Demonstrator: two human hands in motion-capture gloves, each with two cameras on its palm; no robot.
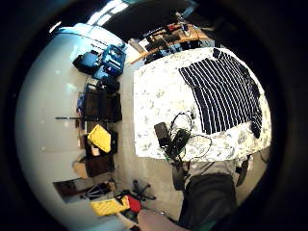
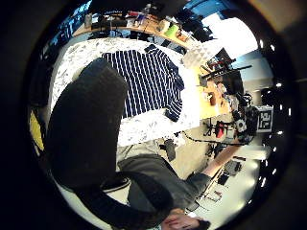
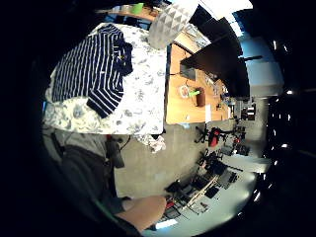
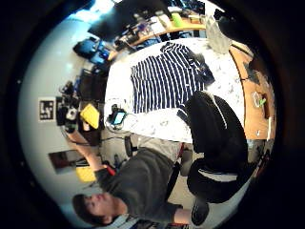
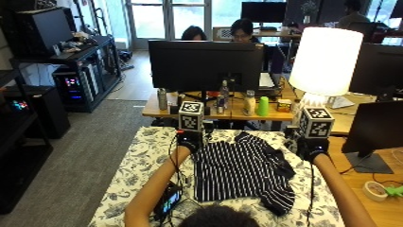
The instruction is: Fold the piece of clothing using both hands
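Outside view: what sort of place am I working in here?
Likely a shared office or lab: desks with monitors behind the floral-covered table, and an equipment rack. The striped shirt lies spread out.

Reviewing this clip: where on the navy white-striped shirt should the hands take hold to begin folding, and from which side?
The navy white-striped shirt lies flat on the floral tablecloth, its far end near both raised hands. Probably best to pinch the far corners, left hand and right hand coming down from above, then draw that end toward the person. The right sleeve lies bunched at the near right corner, so smooth it first.
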